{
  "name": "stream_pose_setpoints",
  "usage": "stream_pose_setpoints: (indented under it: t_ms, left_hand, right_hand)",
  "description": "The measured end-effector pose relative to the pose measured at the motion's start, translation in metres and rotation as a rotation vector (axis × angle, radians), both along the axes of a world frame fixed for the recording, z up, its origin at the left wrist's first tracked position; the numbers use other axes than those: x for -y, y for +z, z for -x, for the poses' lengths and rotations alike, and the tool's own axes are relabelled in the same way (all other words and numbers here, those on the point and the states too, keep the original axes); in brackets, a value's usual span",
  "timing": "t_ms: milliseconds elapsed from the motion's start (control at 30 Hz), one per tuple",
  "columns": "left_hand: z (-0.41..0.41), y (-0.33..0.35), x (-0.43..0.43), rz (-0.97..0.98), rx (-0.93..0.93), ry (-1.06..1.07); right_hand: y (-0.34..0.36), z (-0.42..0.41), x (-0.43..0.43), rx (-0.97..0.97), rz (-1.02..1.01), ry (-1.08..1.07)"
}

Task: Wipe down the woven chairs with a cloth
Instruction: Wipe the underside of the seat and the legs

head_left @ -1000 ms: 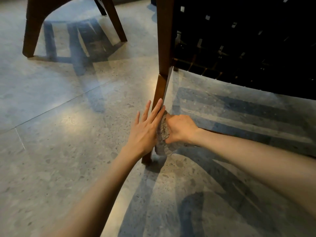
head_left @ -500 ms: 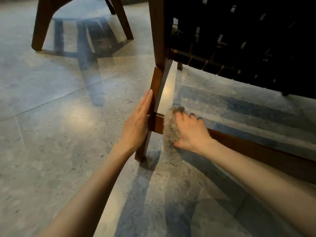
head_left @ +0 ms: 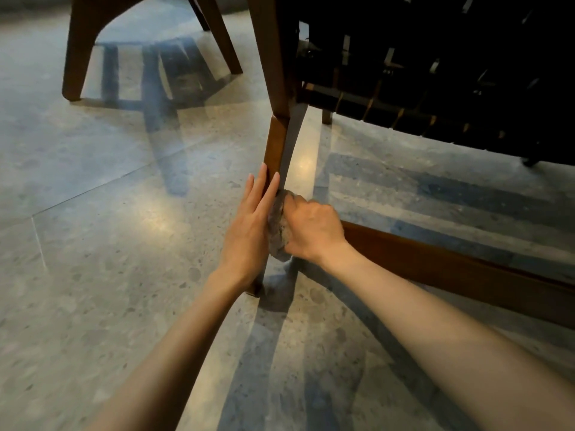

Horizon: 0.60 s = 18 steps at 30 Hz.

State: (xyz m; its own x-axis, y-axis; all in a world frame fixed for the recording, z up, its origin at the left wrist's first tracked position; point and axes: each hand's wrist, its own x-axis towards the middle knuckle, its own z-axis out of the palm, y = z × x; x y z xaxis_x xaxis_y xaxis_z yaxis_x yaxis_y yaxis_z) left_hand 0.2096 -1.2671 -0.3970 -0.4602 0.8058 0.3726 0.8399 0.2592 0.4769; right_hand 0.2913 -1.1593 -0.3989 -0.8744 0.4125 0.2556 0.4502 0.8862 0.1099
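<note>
Looking down at the floor (head_left: 124, 275), we see two bare arms reaching forward to the front leg (head_left: 275, 144) of a wooden chair (head_left: 270, 42). The right hand (head_left: 311, 231) has its fingers curled round a grey, fuzzy cloth (head_left: 278, 227) bunched into a wad. It presses the cloth against the right side of the leg, low down, just where a long wooden rail (head_left: 451, 269) meets it. The cloth is squeezed between that hand and the leg, and a bit of it hangs below the heel of the hand.

The left hand (head_left: 249, 231) lies flat on the other side of the same leg, fingers straight and close together, fingertips pointing up along the wood. It grips nothing. The two hands sit nearly opposite one another, with the leg and the cloth between them. The foot of the leg shows just below the left wrist, standing on the floor.

Higher up and to the right we see the chair's woven seat (head_left: 435, 73) from below. Dark straps cross over each other on a wooden frame, with small gaps of light between them. We cannot tell more in that darkness. The rail runs off toward the right edge, close above the floor.

At the upper left stands a second chair (head_left: 77, 57), well apart from the hands, and only its brown wooden legs show. The floor is grey speckled stone in large slabs, with a thin joint line on the left, a soft patch of glare, and striped shadows (head_left: 435, 194) under both chairs.
</note>
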Motion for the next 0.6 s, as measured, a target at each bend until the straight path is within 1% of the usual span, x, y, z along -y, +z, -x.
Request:
stream_pose_setpoints:
  t_ms: [133, 167, 200, 300, 433, 600]
  left_hand:
    - [0.002, -0.004, 0.003, 0.09, -0.27, -0.03]
    - [-0.001, -0.006, 0.002, 0.105, -0.313, -0.042]
    - [-0.005, -0.006, 0.001, 0.12, -0.32, -0.064]
    - [-0.025, -0.004, -0.003, 0.166, -0.255, -0.136]
    - [-0.051, -0.002, -0.019, 0.206, -0.203, -0.178]
    - [-0.099, 0.012, -0.047, 0.261, -0.146, -0.255]
  right_hand:
    - [-0.009, -0.016, -0.007, -0.01, -0.017, 0.008]
    - [-0.01, -0.022, -0.009, -0.015, -0.023, 0.004]
    - [-0.01, -0.03, -0.012, -0.018, -0.029, 0.004]
    - [-0.007, -0.061, -0.02, 0.002, -0.026, -0.014]
    - [-0.006, -0.108, -0.036, 0.009, -0.069, -0.045]
    - [-0.004, -0.173, -0.057, 0.007, -0.033, -0.058]
